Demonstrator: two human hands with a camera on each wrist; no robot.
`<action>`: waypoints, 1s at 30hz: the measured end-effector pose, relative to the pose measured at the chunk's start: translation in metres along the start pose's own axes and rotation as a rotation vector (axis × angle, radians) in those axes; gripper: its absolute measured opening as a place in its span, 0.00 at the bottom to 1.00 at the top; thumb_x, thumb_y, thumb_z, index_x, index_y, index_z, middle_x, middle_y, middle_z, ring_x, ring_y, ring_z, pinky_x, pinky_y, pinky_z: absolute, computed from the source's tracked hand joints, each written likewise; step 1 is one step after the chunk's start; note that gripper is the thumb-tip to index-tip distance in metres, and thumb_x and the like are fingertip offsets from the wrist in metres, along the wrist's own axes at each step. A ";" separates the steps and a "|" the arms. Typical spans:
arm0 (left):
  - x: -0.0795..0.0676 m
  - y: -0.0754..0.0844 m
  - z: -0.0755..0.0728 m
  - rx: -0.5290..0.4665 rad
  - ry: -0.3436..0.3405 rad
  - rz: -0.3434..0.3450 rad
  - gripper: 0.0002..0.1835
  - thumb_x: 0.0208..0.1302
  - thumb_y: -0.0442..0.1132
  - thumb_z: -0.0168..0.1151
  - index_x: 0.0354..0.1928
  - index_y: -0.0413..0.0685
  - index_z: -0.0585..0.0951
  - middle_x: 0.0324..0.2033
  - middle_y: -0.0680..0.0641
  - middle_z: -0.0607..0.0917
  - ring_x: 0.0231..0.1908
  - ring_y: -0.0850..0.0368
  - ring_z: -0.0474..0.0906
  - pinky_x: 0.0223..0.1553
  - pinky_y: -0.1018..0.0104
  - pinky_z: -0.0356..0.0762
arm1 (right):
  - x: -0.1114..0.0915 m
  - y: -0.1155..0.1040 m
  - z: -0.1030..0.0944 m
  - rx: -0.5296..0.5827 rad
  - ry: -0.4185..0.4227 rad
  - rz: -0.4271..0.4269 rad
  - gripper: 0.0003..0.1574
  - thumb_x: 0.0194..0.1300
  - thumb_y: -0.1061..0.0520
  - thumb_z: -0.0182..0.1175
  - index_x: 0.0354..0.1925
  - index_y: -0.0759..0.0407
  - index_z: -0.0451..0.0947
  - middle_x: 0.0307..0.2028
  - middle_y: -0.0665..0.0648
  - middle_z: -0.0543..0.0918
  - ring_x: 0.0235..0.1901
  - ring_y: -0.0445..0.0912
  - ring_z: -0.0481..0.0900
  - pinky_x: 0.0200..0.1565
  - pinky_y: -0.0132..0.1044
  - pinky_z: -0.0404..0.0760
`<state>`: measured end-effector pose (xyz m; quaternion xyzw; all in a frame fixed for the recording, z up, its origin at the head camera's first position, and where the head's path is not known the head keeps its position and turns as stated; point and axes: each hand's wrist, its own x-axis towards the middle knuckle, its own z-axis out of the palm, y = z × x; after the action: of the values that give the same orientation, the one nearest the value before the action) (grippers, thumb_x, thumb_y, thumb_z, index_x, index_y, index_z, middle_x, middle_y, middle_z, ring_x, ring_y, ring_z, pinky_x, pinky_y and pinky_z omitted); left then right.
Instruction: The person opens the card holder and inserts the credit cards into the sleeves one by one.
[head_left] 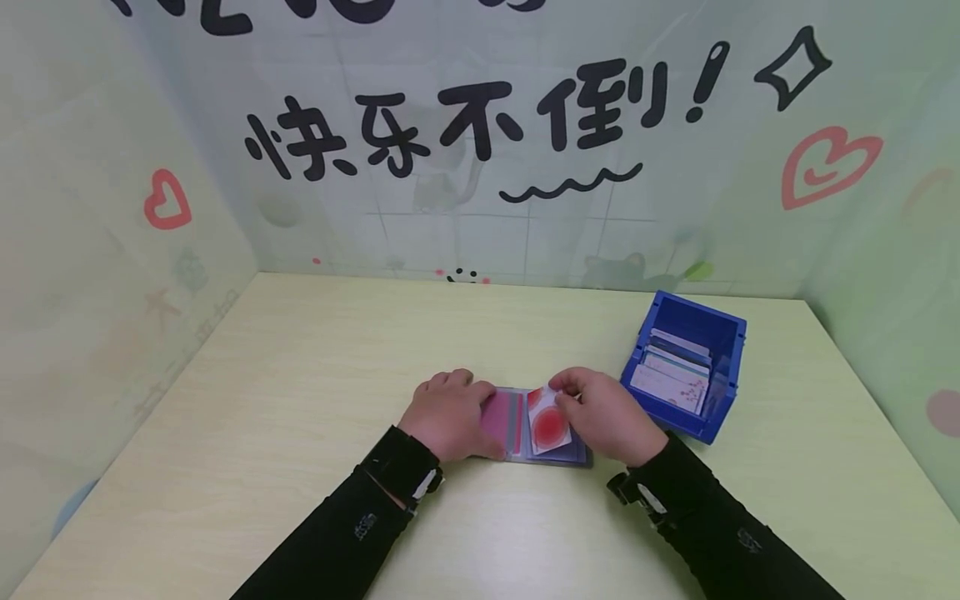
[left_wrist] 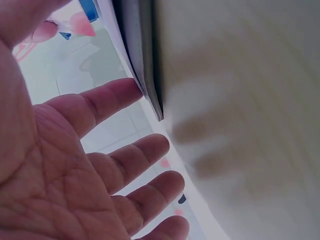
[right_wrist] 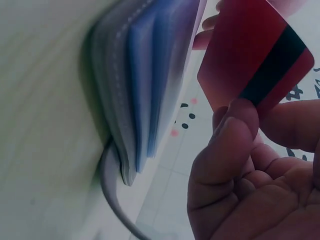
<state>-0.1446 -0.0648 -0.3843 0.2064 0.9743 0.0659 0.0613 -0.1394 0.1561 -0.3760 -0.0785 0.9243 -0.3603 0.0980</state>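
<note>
A card holder (head_left: 516, 423) lies spread on the table, with a pink left page and clear bluish sleeves on the right. My left hand (head_left: 452, 417) rests over its left side; in the left wrist view, the index fingertip touches the holder's edge and the other fingers extend loosely apart. Between thumb and fingertips, my right hand (head_left: 606, 417) pinches a bank-style card (head_left: 550, 427) above the right page. Toward the head camera, this card shows white with a red disc. The right wrist view shows its red side (right_wrist: 245, 55) with a black stripe.
A blue plastic box (head_left: 722, 392) with several upright cards (head_left: 670, 379) stands right of the holder, close beyond my right hand. A strap (right_wrist: 111, 192) curves out beside the holder in the right wrist view. Printed fabric walls (head_left: 450, 233) border the pale wooden table (head_left: 337, 333).
</note>
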 end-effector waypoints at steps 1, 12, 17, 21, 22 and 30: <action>0.000 0.000 0.000 0.002 0.002 0.002 0.44 0.38 0.68 0.68 0.59 0.57 0.74 0.54 0.45 0.72 0.53 0.46 0.63 0.52 0.43 0.66 | 0.000 0.000 0.001 -0.004 -0.004 -0.003 0.14 0.67 0.56 0.55 0.51 0.56 0.76 0.44 0.54 0.79 0.38 0.46 0.73 0.43 0.41 0.79; 0.000 0.002 0.001 0.004 0.000 0.012 0.43 0.38 0.68 0.68 0.59 0.57 0.74 0.53 0.46 0.72 0.51 0.48 0.63 0.51 0.44 0.66 | -0.001 -0.001 0.005 -0.012 -0.032 -0.018 0.15 0.67 0.56 0.55 0.51 0.56 0.76 0.40 0.54 0.79 0.36 0.44 0.74 0.42 0.41 0.79; 0.000 0.003 0.001 -0.001 -0.002 0.013 0.43 0.38 0.67 0.68 0.58 0.57 0.75 0.53 0.46 0.72 0.51 0.48 0.63 0.51 0.44 0.65 | -0.001 -0.001 0.008 -0.018 -0.046 -0.010 0.15 0.66 0.56 0.56 0.50 0.55 0.76 0.40 0.53 0.79 0.36 0.44 0.74 0.42 0.41 0.79; 0.000 0.002 0.002 0.009 -0.003 0.017 0.43 0.38 0.67 0.68 0.58 0.57 0.74 0.53 0.46 0.72 0.51 0.48 0.63 0.52 0.44 0.65 | -0.001 -0.002 0.009 -0.033 -0.063 -0.003 0.15 0.66 0.56 0.57 0.51 0.56 0.76 0.40 0.53 0.79 0.37 0.44 0.74 0.44 0.41 0.79; 0.000 0.002 0.002 0.010 -0.002 0.018 0.43 0.38 0.67 0.68 0.59 0.57 0.74 0.53 0.46 0.72 0.51 0.48 0.63 0.52 0.44 0.65 | -0.001 -0.002 0.009 -0.039 -0.066 -0.003 0.16 0.65 0.56 0.57 0.51 0.56 0.76 0.40 0.53 0.79 0.37 0.44 0.74 0.44 0.41 0.79; -0.001 0.003 0.001 0.005 -0.001 0.030 0.43 0.38 0.67 0.68 0.59 0.56 0.74 0.52 0.46 0.72 0.50 0.47 0.63 0.51 0.44 0.66 | 0.000 -0.002 0.011 -0.073 -0.082 0.010 0.21 0.64 0.54 0.59 0.55 0.56 0.75 0.44 0.53 0.78 0.40 0.45 0.73 0.46 0.43 0.78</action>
<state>-0.1427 -0.0624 -0.3846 0.2213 0.9712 0.0645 0.0601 -0.1363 0.1476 -0.3823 -0.0922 0.9325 -0.3223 0.1346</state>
